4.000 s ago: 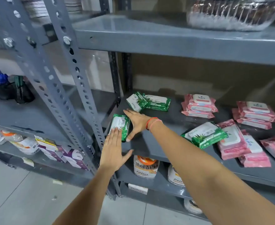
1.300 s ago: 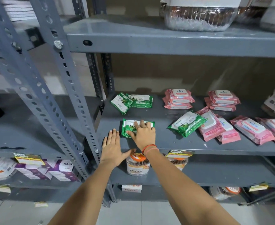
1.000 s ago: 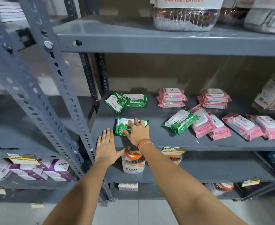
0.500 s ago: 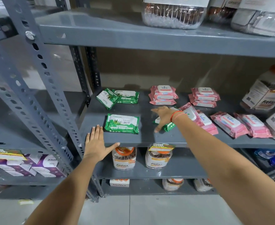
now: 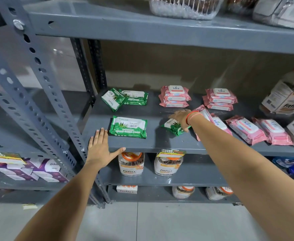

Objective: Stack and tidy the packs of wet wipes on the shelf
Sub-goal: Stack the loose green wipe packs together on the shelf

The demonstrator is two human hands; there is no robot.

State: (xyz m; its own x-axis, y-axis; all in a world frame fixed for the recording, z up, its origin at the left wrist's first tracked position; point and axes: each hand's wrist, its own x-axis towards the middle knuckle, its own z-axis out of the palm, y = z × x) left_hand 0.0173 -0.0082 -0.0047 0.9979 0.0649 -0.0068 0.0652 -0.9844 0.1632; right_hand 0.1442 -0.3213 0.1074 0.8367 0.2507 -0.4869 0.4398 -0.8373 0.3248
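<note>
Wet wipe packs lie on the grey shelf (image 5: 153, 144). One green pack (image 5: 128, 126) lies flat near the front left. Two more green packs (image 5: 123, 98) overlap at the back left. My right hand (image 5: 181, 119) rests over another green pack (image 5: 172, 126) in the middle, thumb at its near edge; whether it grips it I cannot tell. My left hand (image 5: 101, 148) lies flat, fingers spread, on the shelf's front edge, holding nothing. Pink packs form two short stacks (image 5: 175, 96) (image 5: 219, 99) at the back, and several loose pink packs (image 5: 245, 128) lie to the right.
Perforated grey uprights (image 5: 43, 80) stand at the left. Clear jars (image 5: 285, 96) sit at the shelf's right end, and more jars (image 5: 130, 164) stand on the shelf below behind a price tag (image 5: 171, 153). Purple boxes (image 5: 38, 169) fill a lower left shelf.
My right hand left the front green pack, now lying squared at the front left, and reached right onto the middle green pack. The left hand stayed on the shelf edge.
</note>
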